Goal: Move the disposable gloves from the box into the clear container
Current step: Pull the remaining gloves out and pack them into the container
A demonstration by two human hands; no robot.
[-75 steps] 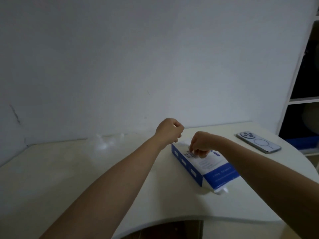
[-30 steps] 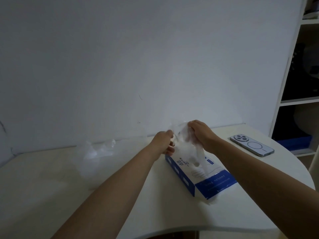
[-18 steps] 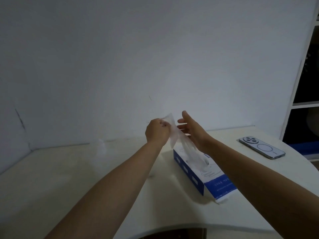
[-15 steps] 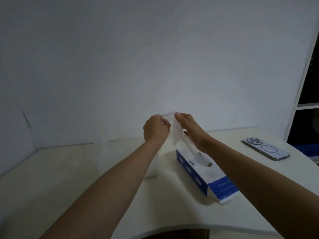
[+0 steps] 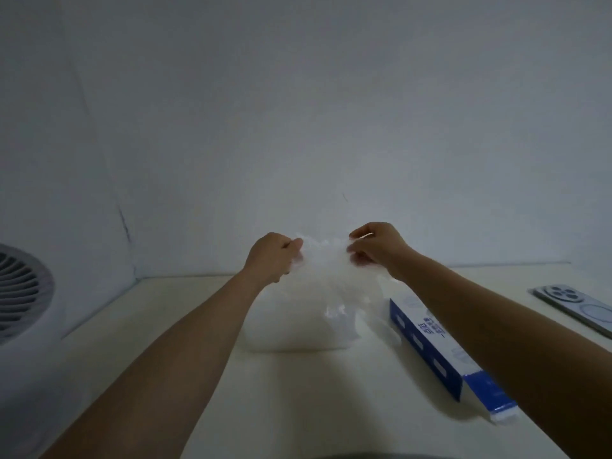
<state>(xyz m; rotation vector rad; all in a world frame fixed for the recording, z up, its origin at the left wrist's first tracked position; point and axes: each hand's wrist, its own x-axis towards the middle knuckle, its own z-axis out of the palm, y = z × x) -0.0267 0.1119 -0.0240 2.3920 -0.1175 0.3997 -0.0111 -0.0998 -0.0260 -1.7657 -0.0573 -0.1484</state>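
1. Your left hand (image 5: 273, 256) is curled almost into a fist. Its thumb presses against the forefinger and pinches the left edge of a thin, clear disposable glove (image 5: 323, 255).
2. Your right hand (image 5: 377, 248) pinches the right edge of the same film between thumb and forefinger. Its other fingers are loosely curled beneath.
3. The glove spans the gap between your two hands, raised off the table (image 5: 298, 399). Your fingertips hold its upper edge and the rest hangs down below them.
4. Directly under the glove stands the clear container (image 5: 298, 323), a cloudy, translucent shape resting on the table. The glove's lower part blurs into the container's top, so you cannot tell where one ends or whether they touch.
5. The box (image 5: 427, 346), blue and white, lies on the table just to the right of the container. It sits partly under your right forearm, and neither hand touches it.
6. A phone (image 5: 576, 306) lies camera side up near the right edge, well apart from the box.
7. A round fan grille (image 5: 20, 289) shows at the far left.
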